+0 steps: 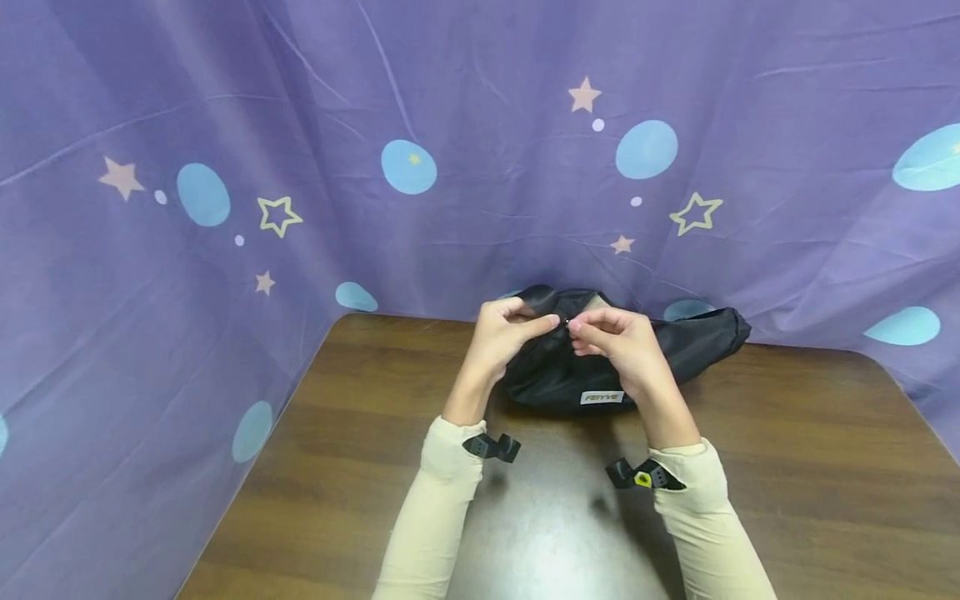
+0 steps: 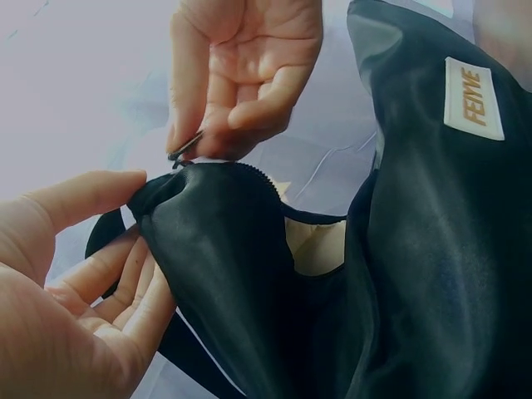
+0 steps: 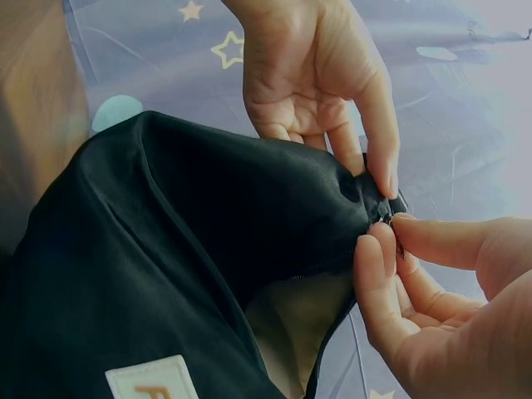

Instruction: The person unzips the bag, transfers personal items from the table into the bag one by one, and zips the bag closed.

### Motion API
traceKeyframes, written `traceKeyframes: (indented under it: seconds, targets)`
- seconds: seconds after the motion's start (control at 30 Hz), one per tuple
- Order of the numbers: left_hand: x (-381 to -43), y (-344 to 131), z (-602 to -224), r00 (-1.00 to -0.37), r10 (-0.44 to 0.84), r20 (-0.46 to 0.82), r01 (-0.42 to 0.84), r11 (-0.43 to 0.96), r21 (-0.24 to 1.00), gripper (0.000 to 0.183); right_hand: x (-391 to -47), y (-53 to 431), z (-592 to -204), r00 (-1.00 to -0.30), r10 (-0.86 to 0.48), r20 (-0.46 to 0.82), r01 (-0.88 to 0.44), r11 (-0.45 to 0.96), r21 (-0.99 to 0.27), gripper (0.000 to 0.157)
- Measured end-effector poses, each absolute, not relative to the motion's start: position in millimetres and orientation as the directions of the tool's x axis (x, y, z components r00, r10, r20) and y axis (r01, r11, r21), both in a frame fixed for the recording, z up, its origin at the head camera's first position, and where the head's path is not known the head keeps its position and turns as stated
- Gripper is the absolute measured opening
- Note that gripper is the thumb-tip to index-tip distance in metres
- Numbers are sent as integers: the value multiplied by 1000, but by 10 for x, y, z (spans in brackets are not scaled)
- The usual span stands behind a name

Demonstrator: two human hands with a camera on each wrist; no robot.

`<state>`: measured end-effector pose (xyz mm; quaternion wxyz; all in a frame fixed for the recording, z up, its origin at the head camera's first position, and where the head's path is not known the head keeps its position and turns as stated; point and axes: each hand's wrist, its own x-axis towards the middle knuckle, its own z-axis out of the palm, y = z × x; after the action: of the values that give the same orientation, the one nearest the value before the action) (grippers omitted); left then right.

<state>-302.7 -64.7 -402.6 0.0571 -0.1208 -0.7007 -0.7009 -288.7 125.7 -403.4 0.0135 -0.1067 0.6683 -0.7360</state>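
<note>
A black fabric bag (image 1: 543, 387) with a white FEIYVE label (image 2: 474, 100) slumps at the far side of the table. Its mouth gapes, and beige lining (image 2: 316, 248) shows inside. My left hand (image 1: 495, 337) pinches the cloth at one end of the zipper (image 2: 262, 181), thumb on one side and fingers behind. Between the thumb and index finger of my right hand (image 1: 626, 346) is the small dark zipper pull (image 2: 188, 146), right beside the left thumb tip. In the right wrist view the fingertips of both hands meet at that corner of the bag.
The brown wooden table (image 1: 352, 467) ends just behind the bag, against a purple curtain (image 1: 487, 217) with stars and blue ovals. Small black devices are strapped at the left cuff (image 1: 491, 447) and right cuff (image 1: 641, 477). A dark strap (image 2: 195, 363) hangs below the bag's end.
</note>
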Motion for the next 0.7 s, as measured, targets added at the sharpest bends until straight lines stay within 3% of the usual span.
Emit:
traceKeyframes:
  seconds: [0.3, 0.7]
  targets:
    - [-2990, -601, -4028, -978, 52, 201, 204, 66, 977, 23, -2872, 1254, -4028, -975, -182, 127, -110, -100, -989, 12]
    - [-3004, -600, -4022, -980, -27, 196, 197, -50, 979, 24, -2912, 1274, -4071, -972, -186, 143, -123, -117, -985, 9]
